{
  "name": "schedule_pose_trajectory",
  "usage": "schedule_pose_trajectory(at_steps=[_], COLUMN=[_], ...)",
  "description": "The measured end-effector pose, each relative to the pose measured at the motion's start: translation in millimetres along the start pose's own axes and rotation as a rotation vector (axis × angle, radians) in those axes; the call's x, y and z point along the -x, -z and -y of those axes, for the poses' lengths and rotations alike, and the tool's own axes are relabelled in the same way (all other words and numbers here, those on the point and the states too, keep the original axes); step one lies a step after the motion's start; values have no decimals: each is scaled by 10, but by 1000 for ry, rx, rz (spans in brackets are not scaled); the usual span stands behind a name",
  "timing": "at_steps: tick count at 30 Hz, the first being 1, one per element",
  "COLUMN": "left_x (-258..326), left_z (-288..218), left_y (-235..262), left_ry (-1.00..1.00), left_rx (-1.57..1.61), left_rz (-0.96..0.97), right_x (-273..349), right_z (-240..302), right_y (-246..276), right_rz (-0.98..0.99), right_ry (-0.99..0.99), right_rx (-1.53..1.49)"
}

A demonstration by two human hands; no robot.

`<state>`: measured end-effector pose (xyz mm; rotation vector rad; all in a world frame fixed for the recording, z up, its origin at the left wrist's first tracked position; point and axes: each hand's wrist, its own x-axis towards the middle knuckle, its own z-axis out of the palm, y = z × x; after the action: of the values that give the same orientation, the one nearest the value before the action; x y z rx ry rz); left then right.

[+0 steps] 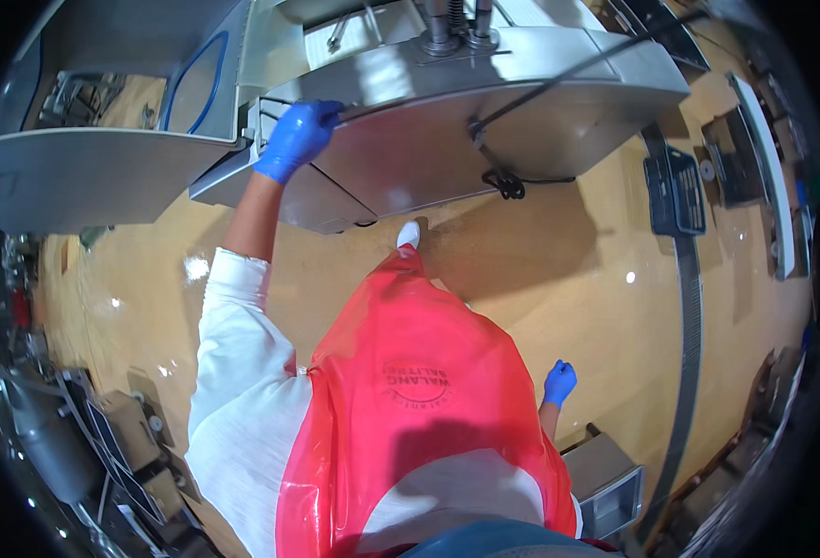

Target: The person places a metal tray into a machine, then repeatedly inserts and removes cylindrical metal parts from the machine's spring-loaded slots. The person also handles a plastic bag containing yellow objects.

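My left hand (298, 141), in a blue glove, reaches forward to the front edge of a large stainless-steel unit (410, 139). Its fingers are curled together at that edge; the fingertips are partly hidden. Low at my right side hangs my right hand (560, 382), also gloved in blue, with its fingers folded in and nothing visible in them. A power cord (505, 183) with a dark coiled bundle hangs from the unit's front. Over my white clothing I wear a red plastic apron (429, 344).
Another steel basin (85, 181) with a blue hose (196, 79) stands at the left. A dark crate (678, 191) sits by a floor drain grate (685, 335) on the right. Behind my right hand is a grey box-shaped item (603, 479). The tan floor (150, 307) looks shiny.
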<state>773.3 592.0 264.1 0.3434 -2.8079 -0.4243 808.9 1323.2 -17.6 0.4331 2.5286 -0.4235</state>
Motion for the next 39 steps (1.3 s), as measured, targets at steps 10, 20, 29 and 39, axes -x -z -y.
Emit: schedule_pose_trajectory(at_steps=[10, 20, 29, 39], left_x=[-683, -2852, -3222, -2915], left_z=[1012, 2740, 3599, 4125], left_y=[285, -188, -1105, -1456], left_ry=[89, 224, 383, 252], left_rx=[3, 59, 46, 118], left_rz=[1, -35, 182, 548], right_x=[-1090, -1087, -714, -1324], right_z=[1701, 2583, 1766, 2348], right_y=[306, -113, -722, -683], right_rz=[-445, -479, 75, -65], right_ry=[607, 390, -120, 189], right_rx=[-121, -146, 79, -394])
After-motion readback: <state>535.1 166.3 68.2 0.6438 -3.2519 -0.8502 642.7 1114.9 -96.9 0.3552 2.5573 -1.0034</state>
